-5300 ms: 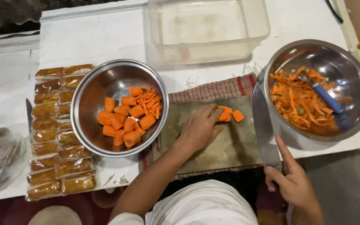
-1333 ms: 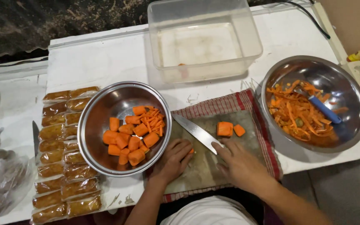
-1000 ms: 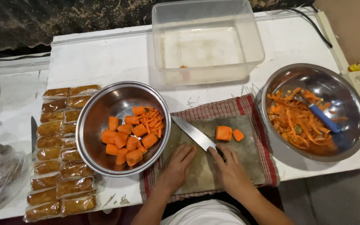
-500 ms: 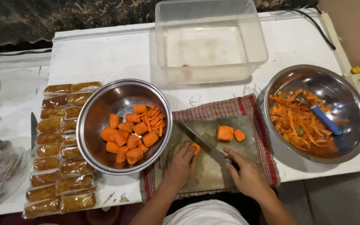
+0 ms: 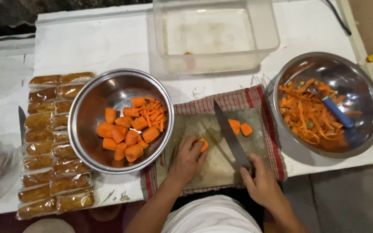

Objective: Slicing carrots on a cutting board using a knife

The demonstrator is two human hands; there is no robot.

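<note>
White tabletop [image 5: 109,39], scuffed, w/ dark floor along near right edge. Grey cutting board [image 5: 221,164] sits centre-near on red checked cloth [image 5: 238,97]. Left hand [image 5: 187,159] rests on board, fingers curled over a carrot piece [image 5: 203,144], pinning it. Right hand [image 5: 262,183] closed round handle of knife [image 5: 229,133], blade angled far-left, just right of that piece. Two cut chunks [image 5: 240,127] beyond blade. Left: steel bowl of carrot chunks [image 5: 121,121], packaged bars [image 5: 48,142]. Far: clear tub [image 5: 214,36]. Right: bowl of peelings [image 5: 329,103] w/ blue peeler [image 5: 336,112].
</note>
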